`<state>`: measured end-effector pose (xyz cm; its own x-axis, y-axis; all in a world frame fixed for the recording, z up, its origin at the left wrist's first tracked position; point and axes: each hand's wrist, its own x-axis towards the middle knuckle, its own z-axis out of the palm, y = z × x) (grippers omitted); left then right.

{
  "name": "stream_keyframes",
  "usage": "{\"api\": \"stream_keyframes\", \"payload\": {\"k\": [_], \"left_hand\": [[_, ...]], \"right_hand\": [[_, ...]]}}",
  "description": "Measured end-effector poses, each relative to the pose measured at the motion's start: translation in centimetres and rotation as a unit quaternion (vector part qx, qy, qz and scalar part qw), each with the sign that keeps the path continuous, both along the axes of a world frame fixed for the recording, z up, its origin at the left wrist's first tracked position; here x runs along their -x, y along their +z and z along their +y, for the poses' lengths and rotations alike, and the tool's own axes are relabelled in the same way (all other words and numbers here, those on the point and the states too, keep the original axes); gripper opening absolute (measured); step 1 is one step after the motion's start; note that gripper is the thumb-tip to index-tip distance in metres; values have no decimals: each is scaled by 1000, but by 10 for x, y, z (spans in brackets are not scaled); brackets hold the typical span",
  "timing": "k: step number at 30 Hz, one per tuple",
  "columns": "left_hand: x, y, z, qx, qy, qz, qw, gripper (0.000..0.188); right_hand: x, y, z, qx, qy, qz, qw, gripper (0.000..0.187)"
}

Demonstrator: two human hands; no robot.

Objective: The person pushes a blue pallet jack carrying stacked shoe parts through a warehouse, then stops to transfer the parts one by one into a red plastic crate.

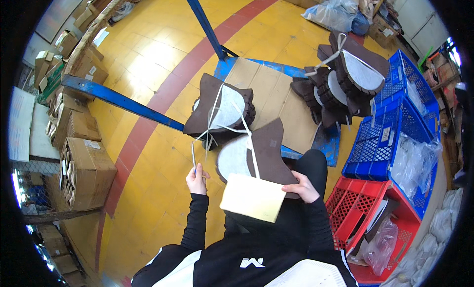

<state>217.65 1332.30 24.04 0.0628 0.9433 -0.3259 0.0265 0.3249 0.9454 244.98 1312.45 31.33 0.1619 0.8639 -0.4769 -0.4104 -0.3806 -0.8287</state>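
Observation:
My left hand (197, 179) is closed around a thin, pen-like stick (194, 154) that points up; its exact kind is unclear. In my right hand (302, 188), a pale yellow sheet or pad of paper (253, 197) is pinched at its corner, and the fingers also rest against a dark brown, curved bundle (271, 149). This bundle, with a pale grey rounded face, lies over my lap and is tied with a white strip. Just beyond it, another tied brown bundle (228, 102) sits on the cardboard-covered blue cart (284, 97).
More brown bundles (353, 72) are stacked at the cart's far right. Blue crates (370, 149) and a red crate (353, 210) holding plastic bags stand close on my right. The cart's blue frame bar (123, 102) crosses on the left, near cardboard boxes (89, 173).

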Motion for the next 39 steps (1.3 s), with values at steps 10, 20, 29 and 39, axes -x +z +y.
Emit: {"api": "stream_keyframes", "payload": {"k": [10, 20, 29, 39], "left_hand": [[-81, -2, 30, -198, -339, 111, 913, 30], [-102, 60, -54, -469, -461, 277, 700, 62], [-103, 43, -42, -421, -432, 212, 769, 51], [-111, -15, 64, -80, -291, -17, 953, 19]], "right_hand": [[25, -64, -57, 14, -210, 42, 977, 49], [57, -76, -62, -38, -474, 229, 849, 53], [108, -72, -51, -131, -448, 379, 799, 70], [121, -86, -11, -86, -457, 400, 790, 59]]}}
